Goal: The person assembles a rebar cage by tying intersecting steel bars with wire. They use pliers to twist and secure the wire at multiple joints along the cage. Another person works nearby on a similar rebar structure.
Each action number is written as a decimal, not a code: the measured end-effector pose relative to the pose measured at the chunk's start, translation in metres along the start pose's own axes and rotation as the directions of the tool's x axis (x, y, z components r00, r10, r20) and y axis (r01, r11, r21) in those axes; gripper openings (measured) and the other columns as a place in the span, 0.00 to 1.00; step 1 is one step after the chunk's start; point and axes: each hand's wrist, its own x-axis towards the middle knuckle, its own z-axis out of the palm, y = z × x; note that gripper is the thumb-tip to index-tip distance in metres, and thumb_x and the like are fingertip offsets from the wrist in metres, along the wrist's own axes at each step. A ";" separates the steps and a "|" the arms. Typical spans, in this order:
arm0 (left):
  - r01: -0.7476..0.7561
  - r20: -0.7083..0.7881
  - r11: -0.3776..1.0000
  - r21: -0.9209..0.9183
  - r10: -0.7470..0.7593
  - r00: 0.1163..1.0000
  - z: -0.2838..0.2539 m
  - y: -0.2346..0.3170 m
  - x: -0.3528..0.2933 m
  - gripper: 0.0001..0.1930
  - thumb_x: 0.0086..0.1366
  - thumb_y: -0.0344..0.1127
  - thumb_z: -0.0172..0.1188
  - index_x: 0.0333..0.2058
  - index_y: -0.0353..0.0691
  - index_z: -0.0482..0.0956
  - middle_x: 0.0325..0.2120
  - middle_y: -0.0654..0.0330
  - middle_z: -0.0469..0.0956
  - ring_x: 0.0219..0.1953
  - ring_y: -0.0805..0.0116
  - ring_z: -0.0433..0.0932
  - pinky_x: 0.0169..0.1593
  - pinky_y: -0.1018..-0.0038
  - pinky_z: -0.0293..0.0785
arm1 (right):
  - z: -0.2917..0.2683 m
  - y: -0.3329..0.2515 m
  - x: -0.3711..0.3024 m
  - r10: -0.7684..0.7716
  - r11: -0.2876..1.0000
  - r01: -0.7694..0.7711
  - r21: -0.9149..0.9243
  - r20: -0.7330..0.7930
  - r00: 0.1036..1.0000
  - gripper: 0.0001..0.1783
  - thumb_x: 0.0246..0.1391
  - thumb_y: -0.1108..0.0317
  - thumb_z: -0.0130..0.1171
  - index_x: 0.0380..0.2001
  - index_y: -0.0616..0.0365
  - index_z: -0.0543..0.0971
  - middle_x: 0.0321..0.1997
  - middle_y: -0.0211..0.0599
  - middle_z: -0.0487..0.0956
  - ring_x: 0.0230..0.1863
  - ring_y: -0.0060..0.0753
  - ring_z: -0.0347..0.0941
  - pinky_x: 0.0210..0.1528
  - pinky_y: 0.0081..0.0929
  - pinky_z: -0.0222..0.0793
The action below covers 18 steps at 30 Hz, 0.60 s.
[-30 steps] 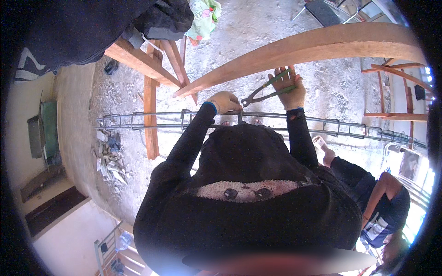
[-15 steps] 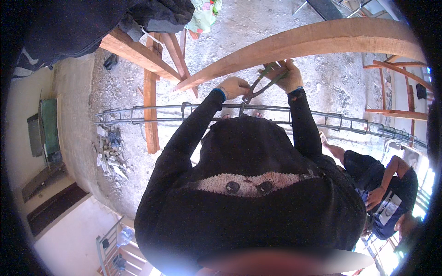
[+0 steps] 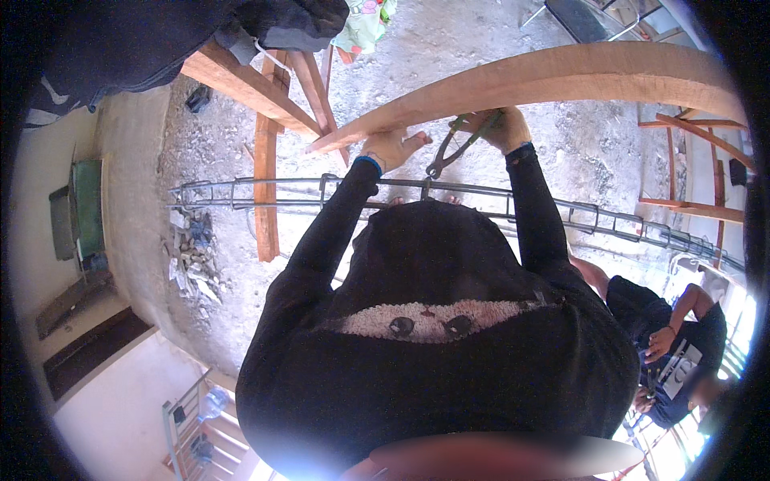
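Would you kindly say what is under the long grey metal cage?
Under the cage, a brown wooden beam and pale rough floor show; whatever black clothing covers is hidden.

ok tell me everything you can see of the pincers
The pincers have a small, dark, metal-looking head and two long handles, green toward their ends. The handles stand spread in a V, and the right hand holds them near the ends. The head points back toward the wearer, close to the steel cage; whether they touch cannot be told. The jaws are too small to read.
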 end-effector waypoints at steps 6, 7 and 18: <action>0.093 0.105 0.680 -0.727 -0.024 0.994 0.018 0.046 0.011 0.25 0.76 0.54 0.58 0.53 0.37 0.85 0.37 0.61 0.83 0.41 0.73 0.79 0.48 0.74 0.75 | -0.017 -0.004 0.025 0.142 0.973 -0.169 0.159 0.168 0.976 0.34 0.72 0.51 0.48 0.69 0.68 0.68 0.67 0.66 0.74 0.68 0.71 0.70 0.70 0.72 0.65; 0.118 0.116 0.674 -0.729 -0.048 0.992 0.018 0.051 0.013 0.24 0.75 0.54 0.58 0.53 0.37 0.85 0.35 0.62 0.82 0.38 0.74 0.78 0.44 0.74 0.74 | -0.020 -0.005 0.025 0.156 0.974 -0.174 0.146 0.123 0.980 0.34 0.72 0.52 0.48 0.69 0.69 0.67 0.66 0.66 0.74 0.68 0.70 0.71 0.70 0.71 0.65; 0.278 0.206 0.651 -0.707 -0.186 0.961 0.023 0.043 0.027 0.21 0.74 0.52 0.62 0.49 0.39 0.86 0.31 0.65 0.79 0.27 0.76 0.74 0.30 0.76 0.70 | -0.056 0.022 0.041 0.252 0.951 -0.303 -0.056 -0.427 0.868 0.31 0.75 0.42 0.48 0.51 0.65 0.75 0.47 0.52 0.84 0.43 0.48 0.84 0.48 0.46 0.85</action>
